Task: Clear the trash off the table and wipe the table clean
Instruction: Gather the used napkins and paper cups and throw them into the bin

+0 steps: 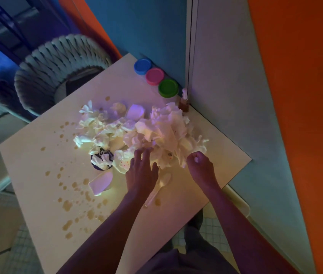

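Note:
A heap of crumpled white paper napkins (136, 127) covers the middle of the pale square table (38, 155). My left hand (141, 171) lies with spread fingers on the near edge of the heap. My right hand (200, 167) pinches a fold of napkin at the heap's right side. A dark cup (101, 158) stuffed with paper sits at the heap's near left. A white paper cup (101, 182) lies on its side close by. A white plastic spoon (158, 186) lies between my forearms. Brown liquid spots (67, 204) dot the table's left and near part.
Blue (142, 65), pink (154, 76) and green (168, 88) lidded tubs line the wall at the table's far corner, with a small brown bottle (184, 101) next to them. A woven chair (57, 72) stands beyond the table's far left side. Walls close the right side.

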Action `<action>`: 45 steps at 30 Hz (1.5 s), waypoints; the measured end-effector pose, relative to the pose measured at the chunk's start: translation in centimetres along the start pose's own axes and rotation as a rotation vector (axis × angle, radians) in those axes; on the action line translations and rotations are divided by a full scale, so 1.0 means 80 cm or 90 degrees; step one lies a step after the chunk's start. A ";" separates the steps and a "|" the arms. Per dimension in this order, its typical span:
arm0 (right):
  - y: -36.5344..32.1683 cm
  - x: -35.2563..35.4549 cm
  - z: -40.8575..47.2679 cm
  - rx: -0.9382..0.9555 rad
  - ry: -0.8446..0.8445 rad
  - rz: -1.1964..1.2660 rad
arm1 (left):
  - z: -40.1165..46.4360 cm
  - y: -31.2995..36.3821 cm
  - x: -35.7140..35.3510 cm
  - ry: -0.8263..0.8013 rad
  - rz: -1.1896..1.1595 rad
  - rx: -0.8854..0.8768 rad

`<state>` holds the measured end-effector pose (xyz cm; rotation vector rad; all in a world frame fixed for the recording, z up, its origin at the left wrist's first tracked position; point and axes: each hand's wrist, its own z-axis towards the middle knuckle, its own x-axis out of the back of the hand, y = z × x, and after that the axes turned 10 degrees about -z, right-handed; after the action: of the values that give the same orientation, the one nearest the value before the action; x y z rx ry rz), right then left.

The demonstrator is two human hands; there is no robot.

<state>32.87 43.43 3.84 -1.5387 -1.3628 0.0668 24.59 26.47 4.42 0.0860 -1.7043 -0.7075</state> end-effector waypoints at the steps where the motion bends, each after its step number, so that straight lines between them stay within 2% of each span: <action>1: 0.000 -0.002 0.002 -0.011 -0.006 -0.005 | 0.003 -0.001 -0.001 -0.001 0.013 0.003; 5: 0.005 -0.012 0.012 -0.026 -0.038 -0.074 | 0.015 -0.003 -0.003 0.014 0.005 0.009; 8: 0.010 -0.019 0.017 -0.030 -0.067 -0.136 | 0.017 -0.002 0.000 0.031 -0.055 0.001; 12: 0.011 -0.024 0.020 -0.029 -0.056 -0.198 | 0.009 0.002 0.012 0.057 -0.116 -0.001; 18: 0.012 -0.026 0.022 -0.017 -0.060 -0.228 | -0.001 -0.007 0.014 0.021 -0.095 0.036; 28: 0.020 -0.019 0.026 0.028 -0.054 -0.250 | -0.002 0.006 0.025 0.123 -0.042 0.042; 36: 0.018 -0.026 0.035 0.049 -0.067 -0.316 | 0.016 -0.017 0.034 0.039 -0.026 0.096; 41: 0.015 -0.026 0.030 0.049 -0.077 -0.282 | 0.031 -0.028 0.031 0.027 -0.007 0.109; 45: 0.015 -0.020 0.021 0.036 -0.061 -0.189 | 0.037 -0.035 0.028 0.010 0.003 0.092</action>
<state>32.10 43.52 1.34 -1.2859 -1.6384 -0.0062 20.38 24.43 4.71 0.1879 -1.7386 -0.5772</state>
